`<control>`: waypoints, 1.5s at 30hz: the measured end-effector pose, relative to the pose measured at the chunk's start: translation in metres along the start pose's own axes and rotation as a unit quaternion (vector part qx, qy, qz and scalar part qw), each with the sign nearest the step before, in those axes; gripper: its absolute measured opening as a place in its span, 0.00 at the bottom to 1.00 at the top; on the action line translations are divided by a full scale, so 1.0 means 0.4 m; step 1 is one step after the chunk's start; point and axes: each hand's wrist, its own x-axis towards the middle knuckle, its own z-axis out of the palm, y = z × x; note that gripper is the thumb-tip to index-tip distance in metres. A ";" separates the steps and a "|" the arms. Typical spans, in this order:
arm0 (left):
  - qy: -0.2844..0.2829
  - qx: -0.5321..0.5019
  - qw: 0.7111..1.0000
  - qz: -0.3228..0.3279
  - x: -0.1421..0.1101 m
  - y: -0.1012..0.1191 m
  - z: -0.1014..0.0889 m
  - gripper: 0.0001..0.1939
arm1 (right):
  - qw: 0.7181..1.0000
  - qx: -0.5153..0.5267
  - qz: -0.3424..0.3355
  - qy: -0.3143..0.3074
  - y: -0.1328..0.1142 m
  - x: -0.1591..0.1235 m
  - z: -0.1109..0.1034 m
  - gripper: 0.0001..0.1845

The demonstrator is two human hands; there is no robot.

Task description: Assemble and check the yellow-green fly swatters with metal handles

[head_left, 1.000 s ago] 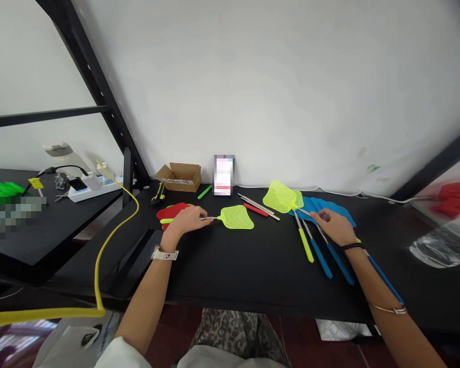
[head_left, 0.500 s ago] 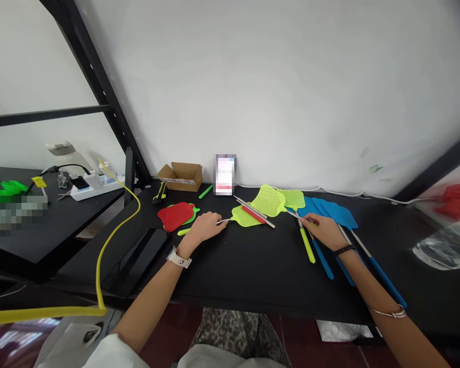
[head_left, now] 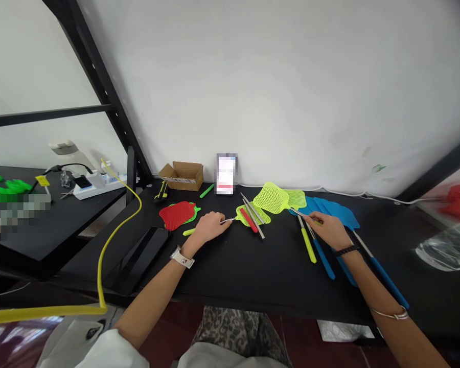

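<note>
My left hand (head_left: 209, 228) is closed round the thin metal shaft of a yellow-green fly swatter (head_left: 249, 215) that lies on the black table (head_left: 237, 266). Loose metal rods and a red grip (head_left: 250, 220) rest across its head. My right hand (head_left: 328, 229) pinches the metal shaft of another yellow-green swatter (head_left: 271, 198) lying beside a row of blue swatters (head_left: 331, 209). A red swatter head (head_left: 176, 214) over a green one lies left of my left hand.
A small cardboard box (head_left: 182, 175), a green grip (head_left: 206, 191) and a blurred card (head_left: 226, 173) stand along the wall. A yellow cable (head_left: 115, 240) hangs at the left edge. A power strip (head_left: 92, 185) sits on the side table. A clear plastic bag (head_left: 442, 249) lies far right.
My left hand slid its swatter to the right, under the metal rods and red grip, which turned. My right hand drew its swatter's shaft slightly toward the middle.
</note>
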 end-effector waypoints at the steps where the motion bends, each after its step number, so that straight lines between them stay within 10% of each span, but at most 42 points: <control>1: 0.000 -0.001 1.000 0.000 0.000 0.001 0.000 0.25 | 1.000 -0.002 0.002 0.004 0.001 0.000 -0.001 0.27; 45: -0.010 -0.009 1.000 0.020 -0.002 -0.012 -0.016 0.24 | 0.961 -0.159 0.224 0.016 0.025 -0.003 -0.076 0.21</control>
